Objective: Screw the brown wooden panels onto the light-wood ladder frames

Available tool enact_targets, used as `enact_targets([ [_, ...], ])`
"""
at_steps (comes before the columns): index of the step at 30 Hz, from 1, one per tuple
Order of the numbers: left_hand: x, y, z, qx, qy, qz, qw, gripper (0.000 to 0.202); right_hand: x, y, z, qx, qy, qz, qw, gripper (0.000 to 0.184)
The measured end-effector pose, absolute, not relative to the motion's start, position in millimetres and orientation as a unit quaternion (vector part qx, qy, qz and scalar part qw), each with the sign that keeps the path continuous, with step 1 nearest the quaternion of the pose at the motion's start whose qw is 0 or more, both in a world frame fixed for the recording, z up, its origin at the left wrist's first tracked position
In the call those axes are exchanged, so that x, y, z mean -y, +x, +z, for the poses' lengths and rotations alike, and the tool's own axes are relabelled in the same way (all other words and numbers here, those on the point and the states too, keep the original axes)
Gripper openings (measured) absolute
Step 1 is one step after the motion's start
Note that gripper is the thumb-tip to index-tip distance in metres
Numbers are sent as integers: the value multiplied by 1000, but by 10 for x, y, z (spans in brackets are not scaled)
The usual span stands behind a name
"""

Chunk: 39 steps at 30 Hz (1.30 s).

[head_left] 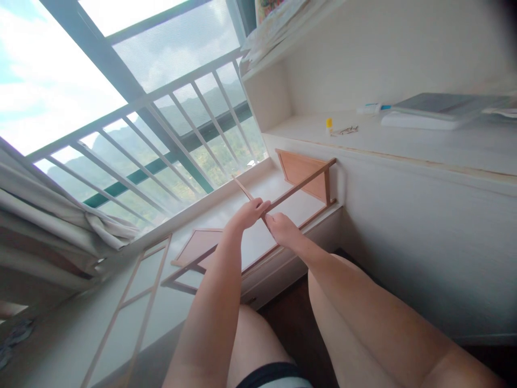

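A light wooden frame (pixel 301 186) of thin rails and two brown end panels lies on the white window ledge (pixel 238 215). My left hand (pixel 247 214) is closed in a pinch on a thin loose wooden strip (pixel 243 189) that points up and away. My right hand (pixel 283 229) is closed around the frame's upper rail, right beside the left hand. One end panel (pixel 302 172) leans near the desk side, the other panel (pixel 197 247) sits lower left.
A flat wooden lattice frame (pixel 133 302) lies on the ledge at lower left. Window bars (pixel 169 134) and a bunched curtain (pixel 60 215) stand behind. The white desk (pixel 404 143) holds a small yellow-capped bottle (pixel 329 125), small metal bits (pixel 346 130), a tube and a book. My bare legs fill the bottom.
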State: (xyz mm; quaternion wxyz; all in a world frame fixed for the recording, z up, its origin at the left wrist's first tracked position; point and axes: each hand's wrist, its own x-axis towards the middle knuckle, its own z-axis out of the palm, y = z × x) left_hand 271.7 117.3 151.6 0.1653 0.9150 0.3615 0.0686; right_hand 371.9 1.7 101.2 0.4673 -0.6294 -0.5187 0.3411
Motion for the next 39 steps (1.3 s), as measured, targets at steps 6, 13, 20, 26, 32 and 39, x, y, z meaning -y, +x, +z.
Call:
enact_targets([
  [6, -1144, 2723, 1544, -364, 914, 69, 165, 46, 46, 3781, 1141, 583, -699, 232, 342, 60],
  [13, -1148, 2726, 1541, -364, 914, 72, 164, 48, 90, 3783, 1242, 629, -732, 123, 231, 55],
  [20, -1164, 2722, 1536, -359, 917, 67, 161, 48, -7, 3800, 1076, 582, -661, 265, 392, 54],
  [26, -1189, 2716, 1509, -354, 917, 73, 170, 47, -69, 3713, 993, 438, -516, 496, 544, 46],
  [32, -1183, 2715, 1514, -354, 917, 72, 171, 48, -34, 3699, 1032, 438, -543, 482, 530, 45],
  [39, -1184, 2708, 1504, -354, 915, 79, 177, 48, 59, 3795, 1110, 569, -719, 217, 334, 53],
])
